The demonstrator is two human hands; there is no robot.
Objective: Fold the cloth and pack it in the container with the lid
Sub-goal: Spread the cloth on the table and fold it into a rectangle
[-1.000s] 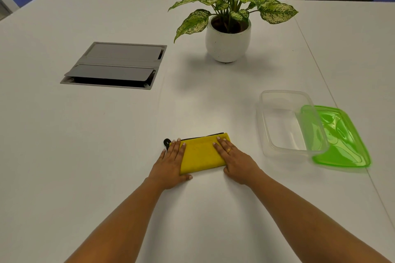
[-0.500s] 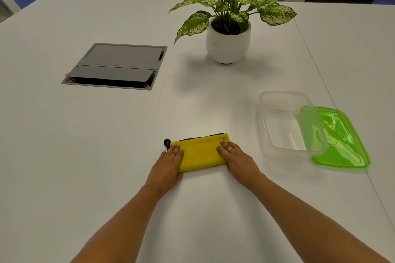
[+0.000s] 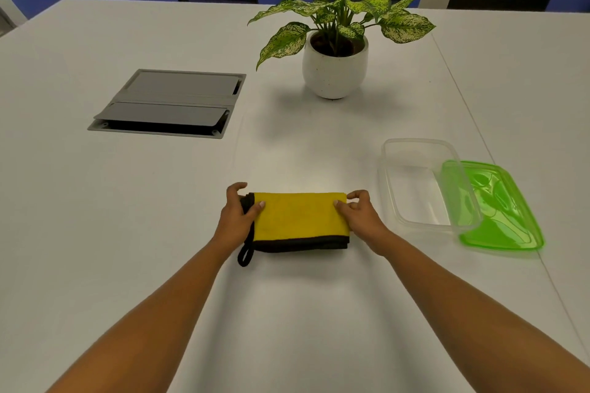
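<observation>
A yellow cloth (image 3: 297, 217) with black trim lies folded into a thick rectangle on the white table, its black hanging loop trailing off the near left corner. My left hand (image 3: 236, 217) pinches the cloth's left end, thumb on top. My right hand (image 3: 359, 217) grips the right end the same way. A clear plastic container (image 3: 391, 182) stands open to the right of the cloth, a hand's width from my right hand. Its green lid (image 3: 507, 210) lies flat beside it, partly tucked under the container's right side.
A potted plant (image 3: 335, 70) in a white pot stands at the back centre. A grey cable hatch (image 3: 172, 102) is set into the table at the back left. Chairs stand beyond the far edge.
Both hands went from pressing flat on the cloth to gripping its two ends. The black trim and loop, earlier at the far side, now lie at the near side.
</observation>
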